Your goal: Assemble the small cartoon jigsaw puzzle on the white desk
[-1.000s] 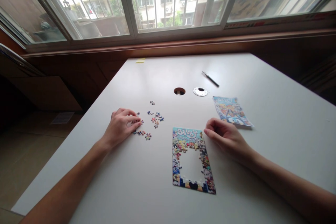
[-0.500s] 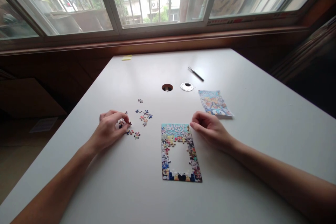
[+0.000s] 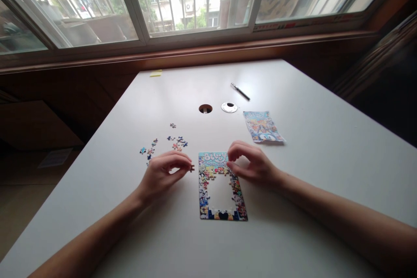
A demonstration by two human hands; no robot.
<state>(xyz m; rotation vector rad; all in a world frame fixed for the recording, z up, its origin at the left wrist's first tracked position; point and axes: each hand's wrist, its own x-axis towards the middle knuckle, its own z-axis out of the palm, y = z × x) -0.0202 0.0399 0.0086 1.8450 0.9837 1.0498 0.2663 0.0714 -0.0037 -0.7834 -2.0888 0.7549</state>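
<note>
My left hand (image 3: 169,173) pinches a small dark jigsaw piece (image 3: 192,168) between thumb and fingertips, just left of the puzzle. The partly filled jigsaw puzzle (image 3: 204,200) lies flat, its border and upper rows in place around a bare middle. Over its top right corner is my right hand (image 3: 252,163), fingers curled and thumb close to the index tip; whether anything is between them cannot be made out. Loose jigsaw pieces (image 3: 178,144) lie scattered beyond my left hand, some partly hidden behind it.
A creased picture sheet (image 3: 263,126) rests behind my right hand. Farther back are a pen (image 3: 240,91), a round metal cover (image 3: 229,107) and a cable hole (image 3: 205,108) in the white table (image 3: 146,239). A yellow sticker (image 3: 156,73) marks the far left edge.
My left hand has moved right from the loose pieces to the puzzle's left side, carrying a piece. My right hand has shifted slightly left, over the puzzle's top right corner.
</note>
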